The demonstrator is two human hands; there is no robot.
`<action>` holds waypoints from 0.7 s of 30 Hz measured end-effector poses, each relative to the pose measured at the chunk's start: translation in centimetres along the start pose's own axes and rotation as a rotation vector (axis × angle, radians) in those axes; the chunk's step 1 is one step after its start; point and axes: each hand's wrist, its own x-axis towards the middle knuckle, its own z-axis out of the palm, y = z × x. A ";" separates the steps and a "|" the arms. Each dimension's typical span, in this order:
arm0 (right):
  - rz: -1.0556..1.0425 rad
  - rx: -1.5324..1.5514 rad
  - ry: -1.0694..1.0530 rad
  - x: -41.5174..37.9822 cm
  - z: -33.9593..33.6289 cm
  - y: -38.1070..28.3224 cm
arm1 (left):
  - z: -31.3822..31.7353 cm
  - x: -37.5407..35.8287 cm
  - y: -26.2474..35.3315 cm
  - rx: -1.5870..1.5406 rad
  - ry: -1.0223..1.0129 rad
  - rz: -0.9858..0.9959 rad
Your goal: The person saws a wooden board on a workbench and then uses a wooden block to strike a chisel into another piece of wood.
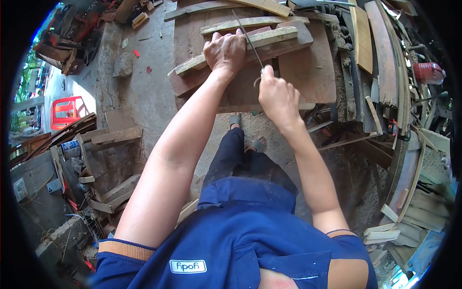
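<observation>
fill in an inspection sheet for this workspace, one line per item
surface: board-topped bench, brown and worn
job's things: saw blade slants across a pale wooden strip by a thicker beam
clutter: loose batten on the bench, stacked planks to the right
grippers: left hand on the strip, close to the blade; right hand closed round the saw's handle
cables: nothing seen on the bench
surroundings: red plastic chair at left, bottle of red liquid at right
</observation>
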 end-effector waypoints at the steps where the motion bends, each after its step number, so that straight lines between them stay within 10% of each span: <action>1: -0.019 0.011 0.010 0.7 0.1 -0.2 | 0.1 -0.3 -0.2 0.007 -0.010 0.001; 21: 0.044 -0.008 -0.050 -0.8 0.0 0.1 | -0.2 0.2 0.1 0.037 -0.046 -0.037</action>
